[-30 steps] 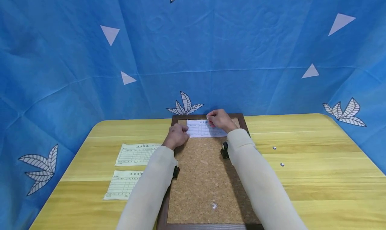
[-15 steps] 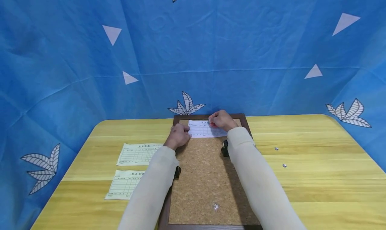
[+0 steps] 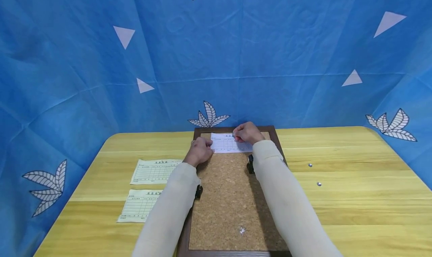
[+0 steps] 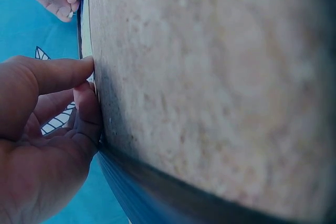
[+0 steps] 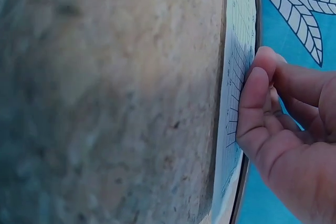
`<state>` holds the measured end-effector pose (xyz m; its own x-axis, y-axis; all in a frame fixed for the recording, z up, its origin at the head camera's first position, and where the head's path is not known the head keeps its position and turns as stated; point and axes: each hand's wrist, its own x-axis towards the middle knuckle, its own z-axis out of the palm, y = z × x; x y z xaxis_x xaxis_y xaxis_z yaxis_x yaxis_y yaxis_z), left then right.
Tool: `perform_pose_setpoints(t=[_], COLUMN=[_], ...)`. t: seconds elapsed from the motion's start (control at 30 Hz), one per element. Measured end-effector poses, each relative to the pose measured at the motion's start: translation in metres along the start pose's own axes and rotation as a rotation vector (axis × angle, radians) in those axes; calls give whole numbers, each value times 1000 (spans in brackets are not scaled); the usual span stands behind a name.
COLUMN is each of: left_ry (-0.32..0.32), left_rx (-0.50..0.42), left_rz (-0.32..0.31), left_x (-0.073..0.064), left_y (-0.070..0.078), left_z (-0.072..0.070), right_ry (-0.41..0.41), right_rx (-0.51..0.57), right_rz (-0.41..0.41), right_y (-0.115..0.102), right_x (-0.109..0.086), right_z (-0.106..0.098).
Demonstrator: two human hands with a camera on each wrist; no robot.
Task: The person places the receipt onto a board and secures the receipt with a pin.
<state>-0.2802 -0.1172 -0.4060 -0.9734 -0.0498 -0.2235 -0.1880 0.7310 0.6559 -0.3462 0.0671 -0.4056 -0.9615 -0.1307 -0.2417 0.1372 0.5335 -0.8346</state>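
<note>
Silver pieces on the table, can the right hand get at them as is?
Probably not at once: the right hand pinches something small at the white slip, though nothing visible blocks the silver pieces.

A pale yellow wooden table (image 3: 357, 215) is stretching out before me. A brown-framed corkboard (image 3: 229, 200) is lying across its middle. Left of it, two printed slips (image 3: 153, 171) are lying, one nearer; right, two small silvery studs (image 3: 319, 184) are resting apart.
</note>
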Motion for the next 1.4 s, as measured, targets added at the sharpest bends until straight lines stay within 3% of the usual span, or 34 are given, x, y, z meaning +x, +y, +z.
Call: perform_pose_setpoints(t=[0.63,1.4], left_ry=[-12,9], left_rx=[7,22], left_rz=[6,43], left_x=[1,1], left_y=[1,-1], left_z=[0,0], right_ry=[74,131], right_rx=[-70,-23], right_rz=[83,147], right_y=[-3,-4], right_x=[9,12], right_z=[5,7])
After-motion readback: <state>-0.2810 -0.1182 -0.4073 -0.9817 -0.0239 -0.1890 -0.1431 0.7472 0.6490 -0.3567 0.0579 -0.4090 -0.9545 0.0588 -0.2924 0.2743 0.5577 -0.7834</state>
